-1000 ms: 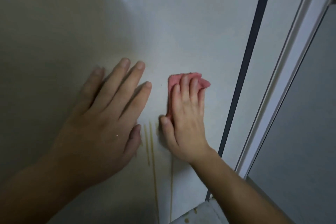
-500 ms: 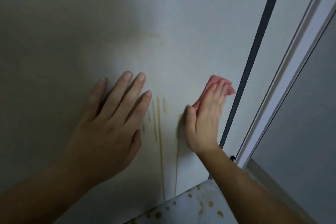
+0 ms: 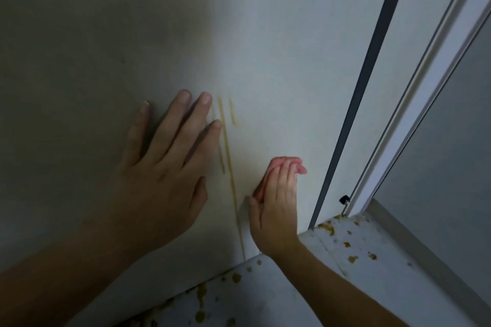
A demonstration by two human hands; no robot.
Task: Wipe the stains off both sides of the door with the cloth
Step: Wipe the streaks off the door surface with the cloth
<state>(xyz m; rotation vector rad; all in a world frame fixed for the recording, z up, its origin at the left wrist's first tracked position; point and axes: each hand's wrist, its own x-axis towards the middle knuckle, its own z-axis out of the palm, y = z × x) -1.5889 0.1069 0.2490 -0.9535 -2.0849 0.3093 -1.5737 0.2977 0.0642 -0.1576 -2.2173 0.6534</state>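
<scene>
- Head view: we look down along a pale door (image 3: 265, 48), dim across its left part and lighter towards the right.
- Our left grip (image 3: 164, 180) — a bare hand — lies flat against the door. Its fingers are straight and slightly spread, and it holds nothing.
- Our right grip (image 3: 276, 207) is flat as well, with its fingers straight and close together. It presses a pink cloth (image 3: 287, 161) against the door, and no finger curls round it.
- That cloth shows past the right fingertips and again along the thumb side of the palm; the rest is hidden under the hand.
- Thin yellowish stains (image 3: 226, 138) run down the door as streaks between the two grips. Their upper ends lie just beside the left fingertips, and the longest streak reaches the door's lower edge.
- We see the cloth low on the door, just right of the longest streak; we cannot tell whether it touches it.
- To the right of the cloth, a dark strip (image 3: 372, 61) runs the length of the door, and beyond it stands a white frame (image 3: 438, 56).
- At the foot of the frame sits a small black knob (image 3: 344, 198).
- Below the door lies a pale spotted surface (image 3: 372, 255), flecked with brownish-yellow drops — our right forearm crosses over it.
</scene>
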